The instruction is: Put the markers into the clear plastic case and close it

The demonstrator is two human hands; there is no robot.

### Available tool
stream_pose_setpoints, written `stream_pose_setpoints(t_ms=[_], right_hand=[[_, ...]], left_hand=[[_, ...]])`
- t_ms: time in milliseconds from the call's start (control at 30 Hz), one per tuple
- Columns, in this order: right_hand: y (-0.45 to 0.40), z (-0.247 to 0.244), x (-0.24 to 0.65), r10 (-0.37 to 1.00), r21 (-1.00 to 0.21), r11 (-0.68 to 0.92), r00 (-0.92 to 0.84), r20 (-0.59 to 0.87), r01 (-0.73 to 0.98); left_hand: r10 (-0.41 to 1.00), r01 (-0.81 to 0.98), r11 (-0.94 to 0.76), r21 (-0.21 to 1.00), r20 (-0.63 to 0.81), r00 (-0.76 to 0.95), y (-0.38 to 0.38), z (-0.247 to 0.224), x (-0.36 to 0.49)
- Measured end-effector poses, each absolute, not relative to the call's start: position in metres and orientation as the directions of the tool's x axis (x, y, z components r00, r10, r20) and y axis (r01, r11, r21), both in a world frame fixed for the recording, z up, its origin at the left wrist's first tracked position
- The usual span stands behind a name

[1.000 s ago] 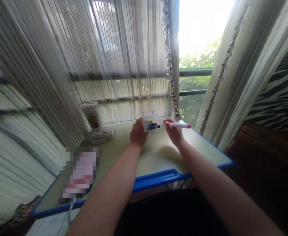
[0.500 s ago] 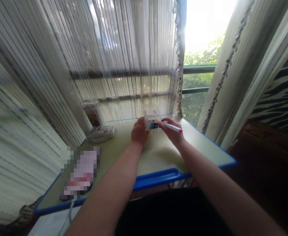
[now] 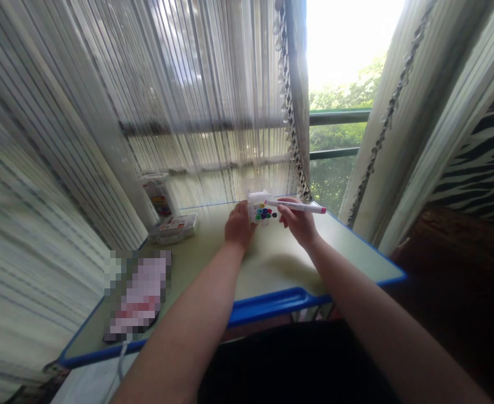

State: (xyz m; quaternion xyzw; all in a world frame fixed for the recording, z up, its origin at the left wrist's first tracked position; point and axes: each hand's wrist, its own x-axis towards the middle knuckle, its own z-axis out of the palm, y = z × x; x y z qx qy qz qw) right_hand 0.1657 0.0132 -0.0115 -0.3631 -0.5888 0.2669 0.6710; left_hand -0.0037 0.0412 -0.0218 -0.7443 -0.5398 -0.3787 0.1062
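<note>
My left hand (image 3: 237,225) is closed around the left side of a clear plastic marker case (image 3: 254,216) near the table's far edge. Several markers lie inside with their coloured ends facing me: yellow, green, blue, red and black. The case's lid stands raised at the back. In my right hand (image 3: 298,221) a white marker (image 3: 291,206) with pink ends is pinched between thumb and fingers. It lies nearly level, its left tip just in front of the case's upper part.
The pale table (image 3: 205,269) has a blue rim. On its left stand an upright clear case (image 3: 161,196) and a flat clear box (image 3: 173,229). A pixelated object (image 3: 141,294) with a white cable (image 3: 122,359) lies nearer me. String curtains (image 3: 213,84) hang behind.
My right hand has drawn the pink marker slightly up and to the right, turning it closer to level. More coloured ends in the case now show. My left hand has stayed on the case.
</note>
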Motion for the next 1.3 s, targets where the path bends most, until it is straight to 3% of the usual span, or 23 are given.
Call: stream_pose_setpoints(t_ms=[233,667,867,1167,1300], right_hand=[[0.0094,-0.0126,0.1666,0.653,-0.690,0.677,0.223,0.724,0.256],[0.0072,-0.0142,0.1683,0.707,-0.720,0.646,0.157,0.690,0.253],[0.0068,-0.0122,0.1668,0.677,-0.675,0.579,0.192,0.711,0.457],[0.0048,-0.0144,0.1699,0.732,-0.727,0.632,0.102,0.674,0.269],[0.0078,-0.0153,0.1701,0.707,-0.700,0.629,0.126,0.696,0.338]], left_hand=[[0.739,0.885,-0.397,0.244,0.657,0.150,0.0369,-0.0179,-0.0020],[0.749,0.892,-0.384,0.240,0.646,0.149,0.0373,-0.0178,-0.0023],[0.745,0.893,-0.387,0.230,0.649,0.156,0.0376,-0.0192,-0.0024],[0.752,0.902,-0.370,0.224,0.642,0.149,0.0369,-0.0179,-0.0022],[0.758,0.915,-0.350,0.199,0.634,0.152,0.0362,-0.0187,-0.0020]])
